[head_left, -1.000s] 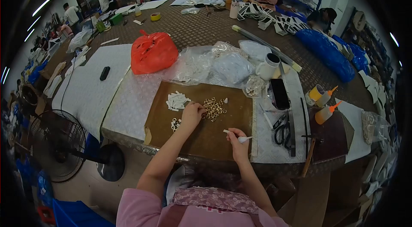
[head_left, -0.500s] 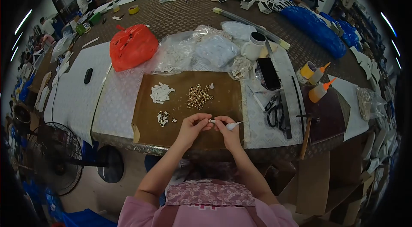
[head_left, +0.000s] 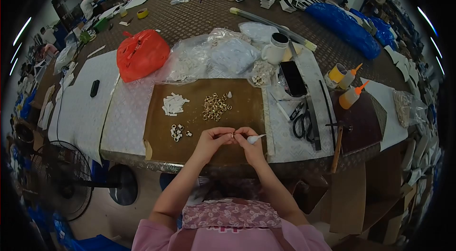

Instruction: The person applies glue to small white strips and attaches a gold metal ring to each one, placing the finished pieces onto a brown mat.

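Note:
My left hand (head_left: 212, 143) pinches a small gold ring (head_left: 232, 135) at its fingertips. My right hand (head_left: 250, 145) meets it there, its thumb and finger closed at the same ring. Tucked in my right hand is a small white needle-tip bottle (head_left: 255, 139), its thin tip pointing right. On the brown mat (head_left: 204, 153) lie a pile of gold rings (head_left: 216, 108) and a pile of white strips (head_left: 175, 104). Closer to my left hand are several rings with white strips around them (head_left: 176, 133), plus a single one (head_left: 189, 133). A white cap (head_left: 230, 94) stands beside the gold pile.
Behind the mat lie a red plastic bag (head_left: 141, 56) and clear bags (head_left: 232, 55). On the right are a white mug (head_left: 275, 49), a phone (head_left: 293, 79), scissors (head_left: 301, 125), a hammer (head_left: 338, 146) and an orange-tipped bottle (head_left: 350, 97). Co-workers sit across the table.
My fingertips have drawn closer together around the ring, and the white strip that showed between them is now mostly hidden. The whole view has shifted slightly.

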Demonstrator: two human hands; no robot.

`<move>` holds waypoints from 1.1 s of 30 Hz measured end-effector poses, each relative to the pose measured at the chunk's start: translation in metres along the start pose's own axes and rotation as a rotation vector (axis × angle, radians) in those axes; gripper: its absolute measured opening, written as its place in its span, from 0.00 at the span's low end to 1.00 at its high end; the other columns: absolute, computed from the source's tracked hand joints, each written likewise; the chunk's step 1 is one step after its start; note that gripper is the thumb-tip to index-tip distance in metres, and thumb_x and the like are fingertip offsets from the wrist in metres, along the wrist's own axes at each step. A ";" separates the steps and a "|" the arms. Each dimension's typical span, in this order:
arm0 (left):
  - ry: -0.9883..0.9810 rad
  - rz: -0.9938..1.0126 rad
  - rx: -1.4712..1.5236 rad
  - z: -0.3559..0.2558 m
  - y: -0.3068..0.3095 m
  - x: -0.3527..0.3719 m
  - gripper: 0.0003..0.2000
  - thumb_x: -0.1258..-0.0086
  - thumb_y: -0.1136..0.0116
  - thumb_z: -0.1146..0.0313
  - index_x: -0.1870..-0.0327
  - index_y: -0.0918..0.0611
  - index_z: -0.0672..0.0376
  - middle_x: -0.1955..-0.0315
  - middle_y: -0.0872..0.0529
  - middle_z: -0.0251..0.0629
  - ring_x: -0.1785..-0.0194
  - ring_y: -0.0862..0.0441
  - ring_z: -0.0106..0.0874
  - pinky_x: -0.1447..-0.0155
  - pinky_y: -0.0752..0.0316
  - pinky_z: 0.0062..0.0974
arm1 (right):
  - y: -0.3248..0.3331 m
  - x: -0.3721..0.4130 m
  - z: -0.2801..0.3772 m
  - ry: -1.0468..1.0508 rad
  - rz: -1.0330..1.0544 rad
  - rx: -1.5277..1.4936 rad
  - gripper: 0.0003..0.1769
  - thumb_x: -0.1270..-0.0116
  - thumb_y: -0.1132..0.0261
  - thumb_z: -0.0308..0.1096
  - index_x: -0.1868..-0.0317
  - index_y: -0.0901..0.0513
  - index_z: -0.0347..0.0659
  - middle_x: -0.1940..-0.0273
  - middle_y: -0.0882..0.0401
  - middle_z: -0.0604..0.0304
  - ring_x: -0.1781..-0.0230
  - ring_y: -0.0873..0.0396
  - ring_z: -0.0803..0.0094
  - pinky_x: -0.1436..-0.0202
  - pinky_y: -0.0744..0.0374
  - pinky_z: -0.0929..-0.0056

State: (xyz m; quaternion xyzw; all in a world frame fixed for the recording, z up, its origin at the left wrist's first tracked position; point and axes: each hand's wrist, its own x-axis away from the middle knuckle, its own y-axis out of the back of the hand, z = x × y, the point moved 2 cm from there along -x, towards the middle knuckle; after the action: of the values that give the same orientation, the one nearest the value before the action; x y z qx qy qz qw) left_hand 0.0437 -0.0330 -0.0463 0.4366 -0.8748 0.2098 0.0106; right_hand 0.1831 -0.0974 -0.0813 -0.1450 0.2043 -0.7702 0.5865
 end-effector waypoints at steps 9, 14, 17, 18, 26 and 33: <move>-0.044 -0.071 -0.209 0.000 0.008 0.002 0.10 0.38 0.40 0.78 0.56 0.18 0.68 0.67 0.15 0.38 0.65 0.19 0.22 0.58 0.23 0.17 | 0.000 0.000 -0.006 -0.007 0.065 0.115 0.05 0.37 0.37 0.25 0.61 0.22 0.35 0.65 0.21 0.64 0.63 0.23 0.80 0.57 0.26 0.83; -0.009 -0.085 -0.052 -0.002 0.003 0.009 0.09 0.39 0.39 0.78 0.57 0.18 0.69 0.67 0.15 0.38 0.64 0.18 0.23 0.58 0.23 0.18 | -0.001 0.002 -0.004 0.012 0.053 0.103 0.04 0.37 0.37 0.24 0.62 0.22 0.36 0.64 0.21 0.64 0.64 0.24 0.80 0.58 0.26 0.82; -0.068 -0.091 -0.229 0.003 0.007 0.010 0.10 0.39 0.38 0.78 0.57 0.18 0.68 0.66 0.15 0.39 0.64 0.18 0.23 0.57 0.23 0.19 | -0.002 0.003 -0.005 0.033 0.053 0.124 0.05 0.37 0.37 0.24 0.61 0.23 0.36 0.66 0.22 0.64 0.65 0.24 0.81 0.59 0.26 0.82; -0.053 -0.090 -0.173 0.003 0.008 0.011 0.10 0.39 0.38 0.78 0.56 0.18 0.67 0.65 0.15 0.39 0.64 0.18 0.23 0.57 0.22 0.19 | -0.004 0.006 0.000 0.001 0.044 0.151 0.08 0.38 0.36 0.24 0.59 0.24 0.36 0.66 0.22 0.64 0.66 0.25 0.81 0.60 0.27 0.82; 0.167 -0.131 0.182 -0.022 0.015 0.031 0.10 0.39 0.37 0.76 0.56 0.18 0.66 0.65 0.14 0.38 0.62 0.16 0.27 0.55 0.21 0.21 | 0.027 0.044 0.039 -0.040 0.075 0.600 0.24 0.37 0.34 0.32 0.47 0.37 0.39 0.61 0.27 0.62 0.64 0.29 0.79 0.62 0.29 0.81; 0.231 -0.071 0.217 -0.030 0.017 0.040 0.13 0.40 0.36 0.76 0.54 0.19 0.66 0.63 0.15 0.39 0.59 0.16 0.29 0.53 0.21 0.21 | 0.015 0.073 0.083 0.142 -0.032 0.723 0.17 0.39 0.34 0.27 0.50 0.25 0.36 0.57 0.22 0.58 0.59 0.24 0.73 0.59 0.25 0.76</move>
State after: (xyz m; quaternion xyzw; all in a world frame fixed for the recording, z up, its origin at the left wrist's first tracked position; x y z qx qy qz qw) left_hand 0.0013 -0.0428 -0.0167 0.4388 -0.8240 0.3514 0.0712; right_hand 0.2147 -0.1830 -0.0172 0.1222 -0.0434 -0.8099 0.5720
